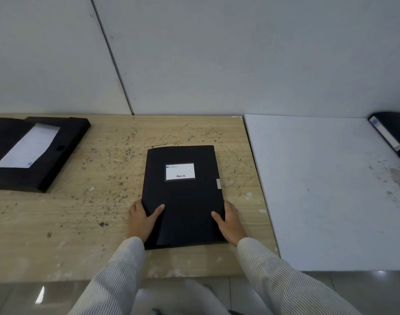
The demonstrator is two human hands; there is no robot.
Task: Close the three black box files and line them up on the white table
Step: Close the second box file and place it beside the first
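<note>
A closed black box file [183, 196] with a white label lies flat on the wooden table [103, 223], right in front of me. My left hand [141, 220] grips its left edge, thumb on the lid. My right hand [229, 221] grips its right edge the same way. An open black box file [46, 160] with white paper inside lies at the far left of the wooden table. Only a corner of a third black file [392, 135], with a white spine label, shows at the far right, on the white table [326, 189].
The white table adjoins the wooden table on the right; its surface has some stains near the right side. A grey panelled wall runs behind both tables. The wooden top is scratched and speckled. Tiled floor shows below the near edge.
</note>
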